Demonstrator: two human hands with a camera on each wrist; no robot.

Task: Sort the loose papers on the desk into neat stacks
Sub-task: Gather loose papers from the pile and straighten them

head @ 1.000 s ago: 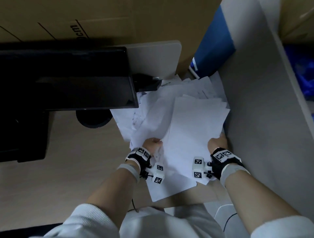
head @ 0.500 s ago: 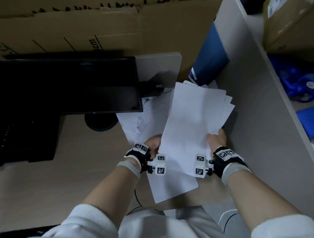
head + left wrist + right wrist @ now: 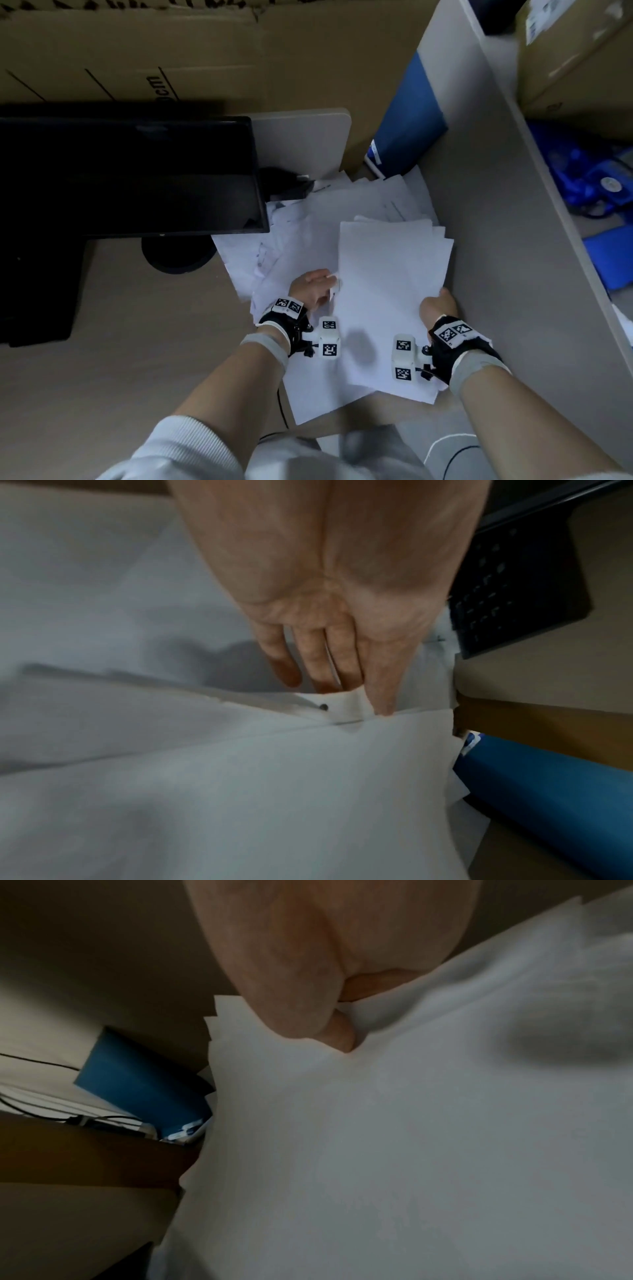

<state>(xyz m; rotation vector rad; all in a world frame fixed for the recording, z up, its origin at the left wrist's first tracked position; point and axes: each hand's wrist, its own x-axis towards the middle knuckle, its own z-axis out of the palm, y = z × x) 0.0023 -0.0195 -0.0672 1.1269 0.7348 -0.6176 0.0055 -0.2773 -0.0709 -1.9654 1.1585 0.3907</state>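
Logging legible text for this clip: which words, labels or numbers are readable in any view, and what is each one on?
"cm": end of a larger print on the cardboard box behind the monitor; the rest is hidden.
Printed marks on the loose papers: too blurred to read.
White label on the blue folder: too small to read.
Label on the box beyond the partition: blurred.
Square coded markers on the wrist bands: patterns, no words.

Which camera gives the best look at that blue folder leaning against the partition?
The head view: the blue folder shows nearly whole, leaning on the partition behind the papers. The left wrist view catches only its lower end; the right wrist view shows it small and dim.
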